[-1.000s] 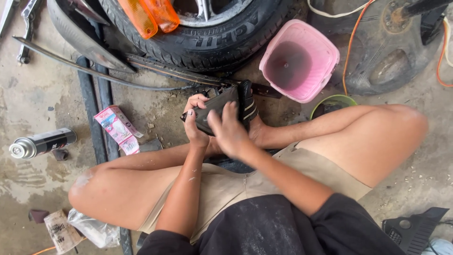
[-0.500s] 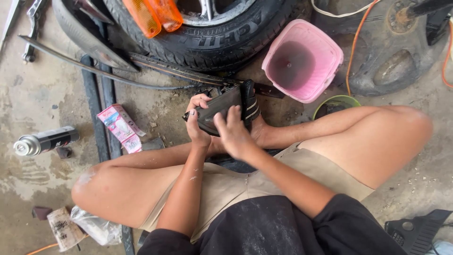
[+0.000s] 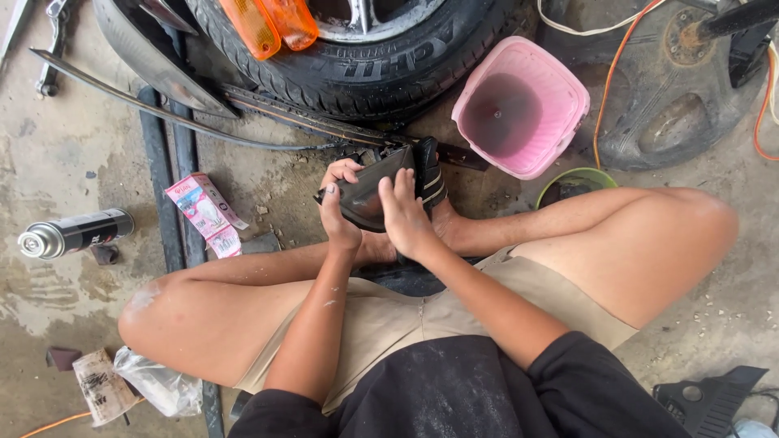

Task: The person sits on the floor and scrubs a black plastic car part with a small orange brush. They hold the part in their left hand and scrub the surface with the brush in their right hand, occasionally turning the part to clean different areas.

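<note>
**Concrete floor, one dark part in two hands**

Surface: stained grey concrete floor (image 3: 49, 162). You sit cross-legged on it, knees spread, looking straight down.

Held item, count 1: a dark plastic part (image 3: 369, 191), roughly triangular, in front of your crossed ankles and just below the tyre. Your left hand (image 3: 339, 212) wraps its left edge, thumb up over the top corner, fingers closed on it. Your right hand (image 3: 403, 215) lies flat on its face, fingers together and pressed down; whether they curl behind the part, you cannot tell.

Counts around you:
- Tyres, 1: black tyre (image 3: 365, 65) on a rim, top centre.
- Orange lamp lenses, 2 (image 3: 272, 23), lying side by side on that tyre.
- Spray cans, 1: black can (image 3: 77, 234), on its side, well to your left.
- Pink printed packets, 1 (image 3: 207, 212), flat on the floor between can and left hand.
- Orange cables, at least 1 (image 3: 617, 73), running past the bucket.

Containers:
- Pink bucket (image 3: 560, 81), 1, upright to the right of the tyre; murky dark liquid inside, level not readable.
- Green bowl (image 3: 568, 177), 1, just below the bucket, partly hidden by your right leg; contents dark, cannot tell what.
- Clear plastic bag (image 3: 158, 385), 1, crumpled by your left knee.
</note>
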